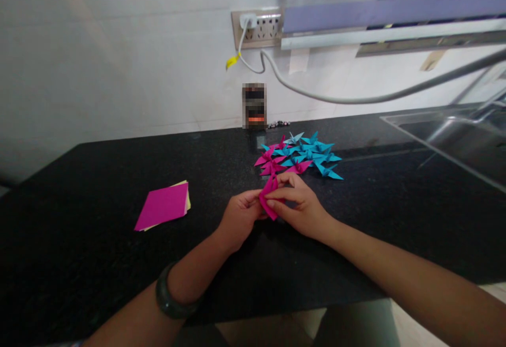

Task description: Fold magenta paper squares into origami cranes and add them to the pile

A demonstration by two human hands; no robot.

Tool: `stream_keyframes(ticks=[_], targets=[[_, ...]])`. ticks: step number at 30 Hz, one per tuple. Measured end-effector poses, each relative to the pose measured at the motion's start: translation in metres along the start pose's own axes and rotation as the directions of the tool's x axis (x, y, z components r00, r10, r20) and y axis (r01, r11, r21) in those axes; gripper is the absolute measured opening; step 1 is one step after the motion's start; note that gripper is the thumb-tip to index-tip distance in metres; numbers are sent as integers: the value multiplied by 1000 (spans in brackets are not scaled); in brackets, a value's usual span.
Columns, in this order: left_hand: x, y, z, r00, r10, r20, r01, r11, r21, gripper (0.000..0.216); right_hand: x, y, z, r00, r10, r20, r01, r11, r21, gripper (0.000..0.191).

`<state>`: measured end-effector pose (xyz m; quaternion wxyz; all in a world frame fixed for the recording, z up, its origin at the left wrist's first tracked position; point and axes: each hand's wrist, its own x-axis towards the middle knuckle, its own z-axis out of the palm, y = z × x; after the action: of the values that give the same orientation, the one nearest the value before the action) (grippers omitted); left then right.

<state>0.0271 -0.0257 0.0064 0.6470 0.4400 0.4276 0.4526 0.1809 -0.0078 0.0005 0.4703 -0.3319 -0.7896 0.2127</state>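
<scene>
A partly folded piece of magenta origami paper [269, 205] is held between both hands above the dark counter. My left hand [242, 215] pinches its left side, and the fingertips behind the paper are partly hidden. From the right, my right hand [302, 207] presses thumb and fingers onto its front face. Just beyond the hands lies a group of folded paper cranes, several blue [310, 153] and several magenta [272, 165], with one pale blue crane [294, 138] at the back. To the left rests a stack of square paper [164, 205], magenta on top with yellow edges showing.
The black counter [98, 262] meets a white wall with a socket strip [259, 28]. A grey cable [316, 94] runs from it to the right. A pixelated upright object [254, 105] stands against the wall. At the right is a sink edge [443, 149].
</scene>
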Motion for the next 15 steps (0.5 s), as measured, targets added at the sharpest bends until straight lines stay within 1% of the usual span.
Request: stream_keyframes(ticks=[2,4,7,11,15], targets=[[1,0,-2,999,-43,20,44,997,-60,26,0,-1,-1,1000,-22,15,22,1000,-19,13],[2,0,-5,996,-86,26,89,983,-163,23,1,-3,-2,1000,-22,21,23,999,-36,15],[3,-1,-7,993,-109,33,114,957,-267,21,2,-5,-4,999,-25,25,26,998,-57,19],[3,-2,-7,996,-72,59,84,967,-240,24,1,-5,-4,998,-40,48,43,997,-71,20],[3,-3,-8,997,-58,58,69,975,-213,28,-2,-5,-3,996,-73,59,79,992,-95,20]])
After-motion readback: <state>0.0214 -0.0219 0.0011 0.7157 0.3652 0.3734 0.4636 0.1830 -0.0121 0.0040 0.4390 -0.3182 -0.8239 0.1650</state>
